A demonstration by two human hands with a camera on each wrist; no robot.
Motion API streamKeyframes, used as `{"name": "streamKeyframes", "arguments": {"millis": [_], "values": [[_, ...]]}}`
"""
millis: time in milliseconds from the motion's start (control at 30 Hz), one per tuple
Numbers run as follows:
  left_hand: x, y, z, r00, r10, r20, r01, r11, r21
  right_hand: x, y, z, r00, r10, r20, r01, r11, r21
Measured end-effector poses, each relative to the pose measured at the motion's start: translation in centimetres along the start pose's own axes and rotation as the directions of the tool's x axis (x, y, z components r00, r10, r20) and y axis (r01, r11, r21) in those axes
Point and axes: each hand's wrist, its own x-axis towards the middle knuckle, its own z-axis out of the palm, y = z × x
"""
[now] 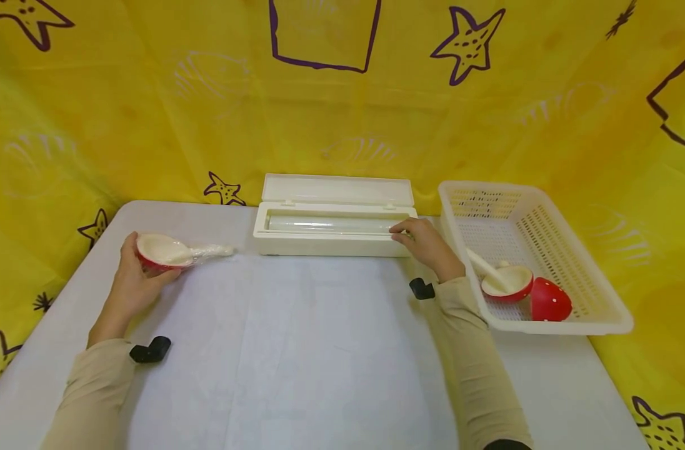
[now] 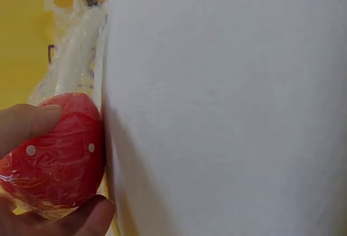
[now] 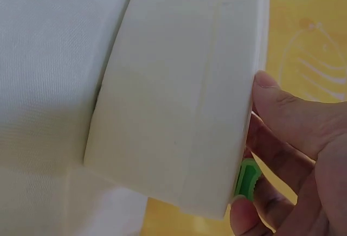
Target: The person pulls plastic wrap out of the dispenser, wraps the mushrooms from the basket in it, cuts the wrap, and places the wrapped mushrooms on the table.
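My left hand grips the bowl of a plastic-wrapped ladle, white inside and red with white dots outside. In the left wrist view, the thumb lies on the ladle's red side, and fingers curl beneath. Its white handle is loosely covered in clear film. At the right end of a white cling film box, my right hand has its thumb on the rim and its fingers curled about a green slide cutter, partly hidden. Inside the open-lidded box lies a film roll.
A white plastic basket stands at the right, holding a white-handled ladle and a red dotted piece. The box's lid is raised at the back. A yellow patterned cloth hangs behind the white table.
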Motion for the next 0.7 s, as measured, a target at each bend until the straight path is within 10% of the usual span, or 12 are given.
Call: {"name": "streamKeyframes", "arguments": {"millis": [467, 700], "values": [[0.8, 2.2, -0.8, 0.997, -0.066, 0.027, 0.059, 0.979, 0.195, 0.2, 0.4, 0.1, 1.000, -0.007, -0.014, 0.007, 1.000, 0.009], [1.0, 5.9, 0.5, 0.996, 0.080, -0.035, -0.067, 0.960, 0.272, 0.3, 0.6, 0.1, 0.999, -0.022, -0.033, 0.022, 1.000, 0.003]]}}
